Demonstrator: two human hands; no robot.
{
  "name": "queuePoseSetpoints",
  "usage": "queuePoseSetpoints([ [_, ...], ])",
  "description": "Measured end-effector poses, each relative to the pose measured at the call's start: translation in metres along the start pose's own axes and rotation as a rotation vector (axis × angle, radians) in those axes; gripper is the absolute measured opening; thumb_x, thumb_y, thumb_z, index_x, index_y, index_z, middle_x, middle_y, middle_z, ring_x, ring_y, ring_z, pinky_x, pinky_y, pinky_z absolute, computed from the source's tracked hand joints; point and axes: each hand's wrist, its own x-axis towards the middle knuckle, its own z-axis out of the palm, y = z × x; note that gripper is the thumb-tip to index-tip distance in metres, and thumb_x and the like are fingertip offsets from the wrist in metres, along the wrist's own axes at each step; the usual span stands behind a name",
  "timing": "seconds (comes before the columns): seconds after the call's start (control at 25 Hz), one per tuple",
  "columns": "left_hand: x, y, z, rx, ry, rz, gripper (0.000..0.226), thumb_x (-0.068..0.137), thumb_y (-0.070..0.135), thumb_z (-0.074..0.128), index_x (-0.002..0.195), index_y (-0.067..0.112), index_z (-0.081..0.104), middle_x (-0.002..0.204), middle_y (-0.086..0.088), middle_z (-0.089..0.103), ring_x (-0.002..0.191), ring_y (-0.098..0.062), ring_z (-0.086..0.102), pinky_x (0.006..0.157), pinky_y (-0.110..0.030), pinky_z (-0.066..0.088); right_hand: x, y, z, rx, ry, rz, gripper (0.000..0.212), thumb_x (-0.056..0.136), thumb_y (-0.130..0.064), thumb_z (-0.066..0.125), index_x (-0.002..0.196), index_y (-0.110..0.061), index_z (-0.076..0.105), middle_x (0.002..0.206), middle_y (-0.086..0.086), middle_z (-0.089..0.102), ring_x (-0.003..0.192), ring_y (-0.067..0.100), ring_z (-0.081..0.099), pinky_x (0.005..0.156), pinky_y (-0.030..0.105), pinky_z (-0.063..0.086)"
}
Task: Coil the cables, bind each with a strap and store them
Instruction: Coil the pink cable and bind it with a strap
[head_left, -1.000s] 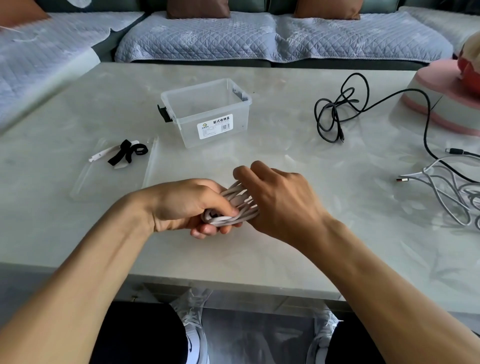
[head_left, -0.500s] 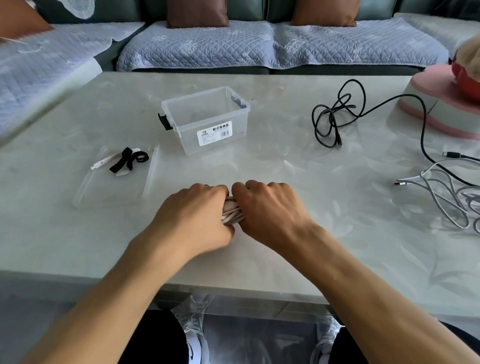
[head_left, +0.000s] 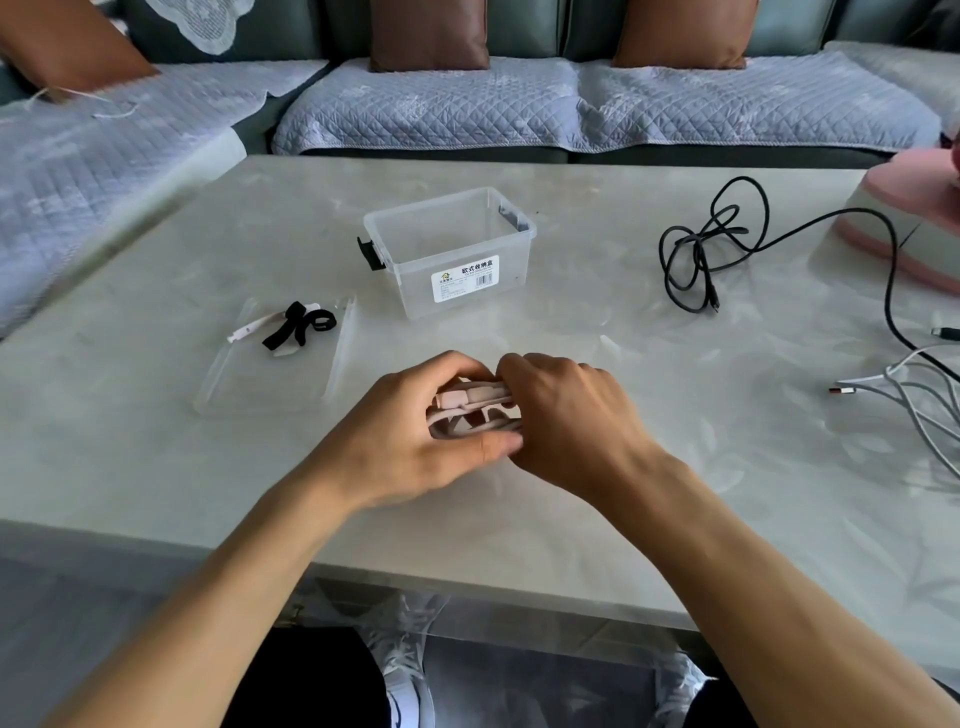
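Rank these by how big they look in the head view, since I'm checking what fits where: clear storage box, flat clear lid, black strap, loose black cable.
1. Clear storage box and flat clear lid: look alike; the lid is nearer, so unranked.
2. Loose black cable, by its tangled spread.
3. Black strap, clearly smallest.

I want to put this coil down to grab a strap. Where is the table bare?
Bare: between the clear box and black cable, and along the near edge left of the left hand. Crowded: the right side, with the white cable.
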Motion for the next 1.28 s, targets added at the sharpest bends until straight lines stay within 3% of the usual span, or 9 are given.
queuePoseSetpoints([
  [0.12,0.004,-0.004,0.005,-0.159,0.179,0.002,0.019,0.089,0.038,0.066,0.102,0.024,0.07,0.09,0.008,0.071,0.075,-0.007,0.067,0.058,-0.026,0.055,-0.001,0.002,0.004,0.091,0.071,0.033,0.022,0.077,-0.025,0.065,0.088,-0.016,0.048,0.078,-0.002,0.054,0.063,0.035,0.049,0.053,0.029,0.027],
  [0.2,0.008,-0.01,0.01,-0.098,0.275,0.048,0.013,0.094,0.025,0.064,0.103,0.02,0.073,0.09,0.009,0.073,0.078,-0.007,0.069,0.065,-0.027,0.057,0.0,0.004,0.005,0.099,0.054,0.062,0.023,0.078,-0.028,0.064,0.089,-0.017,0.047,0.078,-0.005,0.047,0.063,0.031,0.043,0.054,0.029,0.027],
  [0.36,0.019,-0.019,0.028,0.024,0.363,0.038,0.009,0.089,0.017,0.07,0.091,0.021,0.077,0.082,0.012,0.074,0.077,-0.004,0.069,0.073,-0.023,0.054,-0.004,0.013,0.002,-0.02,-0.098,0.143,0.024,0.081,-0.033,0.059,0.098,-0.018,0.05,0.087,-0.003,0.048,0.08,0.03,0.057,0.061,0.03,0.033],
  [0.52,0.029,-0.025,0.039,0.129,0.322,0.014,0.003,0.084,0.02,0.075,0.081,0.022,0.076,0.077,0.009,0.07,0.073,-0.007,0.063,0.072,-0.027,0.05,-0.013,0.028,-0.004,0.018,-0.191,0.176,0.033,0.084,-0.04,0.059,0.11,-0.02,0.056,0.109,0.0,0.05,0.097,0.024,0.053,0.068,0.032,0.043],
  [0.72,0.027,-0.026,0.046,0.234,0.287,0.094,0.005,0.087,0.02,0.071,0.089,0.022,0.075,0.084,0.006,0.061,0.069,-0.007,0.058,0.07,-0.019,0.045,-0.028,0.045,-0.009,0.165,-0.242,0.039,0.074,0.076,-0.05,0.069,0.141,-0.031,0.041,0.136,-0.007,0.043,0.122,0.015,0.039,0.094,0.031,0.044],
  [0.8,0.024,-0.025,0.048,0.286,0.273,0.125,0.005,0.089,0.023,0.068,0.091,0.02,0.072,0.088,0.006,0.058,0.072,-0.008,0.056,0.071,-0.024,0.047,-0.036,0.049,-0.011,0.258,-0.194,-0.018,0.069,0.073,-0.055,0.07,0.134,-0.031,0.049,0.132,-0.011,0.047,0.119,0.011,0.042,0.091,0.026,0.045],
  [0.96,0.022,-0.022,0.046,0.347,0.214,0.139,0.011,0.086,0.023,0.069,0.096,0.018,0.068,0.094,0.005,0.061,0.08,-0.014,0.059,0.073,-0.028,0.049,-0.05,0.054,0.0,0.329,-0.024,-0.077,0.039,0.083,-0.054,0.064,0.099,-0.02,0.069,0.119,-0.004,0.061,0.099,0.012,0.054,0.074,0.024,0.047],
  [1.12,0.023,-0.022,0.04,0.278,0.297,0.133,0.006,0.085,0.019,0.073,0.09,0.018,0.07,0.085,0.009,0.068,0.075,-0.009,0.063,0.071,-0.021,0.048,-0.059,0.055,0.011,0.3,0.024,-0.071,0.038,0.087,-0.052,0.061,0.099,-0.018,0.074,0.129,0.001,0.063,0.114,0.02,0.058,0.085,0.03,0.051],
  [1.28,0.027,-0.023,0.032,0.128,0.359,0.064,0.01,0.084,0.015,0.074,0.078,0.023,0.072,0.069,0.01,0.07,0.064,-0.011,0.068,0.066,-0.03,0.054,-0.062,0.051,0.014,0.271,0.079,-0.058,0.034,0.089,-0.051,0.061,0.097,-0.021,0.075,0.131,0.0,0.063,0.117,0.021,0.06,0.086,0.038,0.055],
])
